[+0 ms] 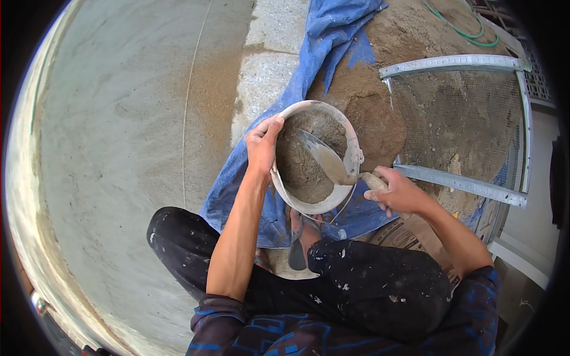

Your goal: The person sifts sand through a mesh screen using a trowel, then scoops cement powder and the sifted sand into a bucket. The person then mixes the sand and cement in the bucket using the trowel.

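A pale round bucket [316, 207] stands before my knees, partly filled with grey-brown mortar mix [297, 178]. My left hand [264, 142] grips its rim on the left side, thumb over the edge. In my right hand [396, 191] is the handle of a trowel [325, 157]. The trowel's leaf-shaped metal blade reaches over the right rim into the bucket and lies against the mix. A thin wire handle hangs at the bucket's lower right side.
A blue tarp [237, 199] lies under the bucket, with a sand heap [374, 118] behind it. At the right leans a metal-framed mesh sieve [460, 178]. Smooth grey floor [119, 136] with a string [187, 101] spans the left. A green hose [469, 37] curls at the back right.
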`<state>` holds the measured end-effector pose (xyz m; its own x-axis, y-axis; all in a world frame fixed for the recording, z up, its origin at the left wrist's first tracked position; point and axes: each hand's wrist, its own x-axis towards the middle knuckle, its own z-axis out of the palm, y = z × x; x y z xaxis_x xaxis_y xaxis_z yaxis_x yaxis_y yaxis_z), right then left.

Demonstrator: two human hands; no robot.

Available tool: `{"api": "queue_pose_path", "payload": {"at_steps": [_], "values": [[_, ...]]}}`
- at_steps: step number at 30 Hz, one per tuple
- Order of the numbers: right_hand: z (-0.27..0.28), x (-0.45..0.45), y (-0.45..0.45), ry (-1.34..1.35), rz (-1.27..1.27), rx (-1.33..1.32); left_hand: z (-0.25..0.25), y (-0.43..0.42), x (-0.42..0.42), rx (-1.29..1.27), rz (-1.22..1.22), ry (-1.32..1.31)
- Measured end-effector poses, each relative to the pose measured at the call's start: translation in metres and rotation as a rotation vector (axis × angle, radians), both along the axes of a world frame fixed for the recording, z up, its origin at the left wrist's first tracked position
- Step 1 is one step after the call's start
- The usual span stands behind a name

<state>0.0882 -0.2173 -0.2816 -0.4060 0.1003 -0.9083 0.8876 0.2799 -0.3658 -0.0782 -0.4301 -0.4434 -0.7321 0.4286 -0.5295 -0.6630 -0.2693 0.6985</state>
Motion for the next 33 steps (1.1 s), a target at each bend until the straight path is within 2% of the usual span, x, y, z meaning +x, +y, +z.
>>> {"api": "queue_pose_path", "payload": {"at_steps": [3, 4, 6, 7, 11, 13, 16, 18, 21, 24, 26, 27, 29, 33], "values": [[0.023, 0.0, 0.011, 0.459, 0.895, 0.554, 0.002, 0.0, 0.001, -0.027, 0.018, -0.004], [0.035, -0.009, 0.012, 0.461, 0.9, 0.55, 0.0, -0.002, 0.0, -0.029, 0.024, -0.005], [0.079, -0.052, 0.006, -0.083, 0.54, 0.109, -0.004, 0.0, 0.002, 0.003, 0.021, -0.007], [0.085, -0.062, 0.007, -0.116, 0.474, 0.02, -0.004, 0.001, 0.004, 0.007, 0.014, -0.01], [0.058, -0.109, 0.007, -0.098, 0.291, -0.062, -0.007, 0.0, 0.004, 0.032, 0.05, -0.01], [0.037, -0.133, 0.01, -0.212, 0.227, -0.179, -0.009, -0.011, 0.001, 0.107, 0.091, -0.045], [0.041, -0.126, 0.01, -0.3, 0.258, -0.157, -0.007, -0.014, 0.009, 0.126, 0.098, -0.057], [0.052, -0.12, 0.013, -0.284, 0.243, -0.156, -0.006, -0.007, 0.012, 0.021, 0.062, 0.031], [0.061, -0.115, 0.013, -0.257, 0.186, -0.138, -0.004, -0.007, 0.011, 0.061, 0.068, -0.006], [0.026, -0.131, 0.009, -0.296, 0.193, -0.159, 0.003, 0.0, 0.018, 0.095, 0.049, -0.003], [-0.009, -0.145, -0.002, -0.329, 0.187, -0.151, 0.0, 0.003, 0.021, 0.007, 0.006, 0.127], [-0.023, -0.142, -0.007, -0.371, 0.197, -0.152, 0.001, -0.002, 0.019, 0.045, 0.018, 0.077], [-0.027, -0.12, -0.009, -0.378, 0.224, -0.146, 0.001, -0.009, 0.017, 0.067, 0.052, 0.022], [-0.018, -0.071, -0.005, -0.394, 0.211, -0.13, -0.003, -0.003, 0.02, 0.006, 0.064, 0.118]]}}
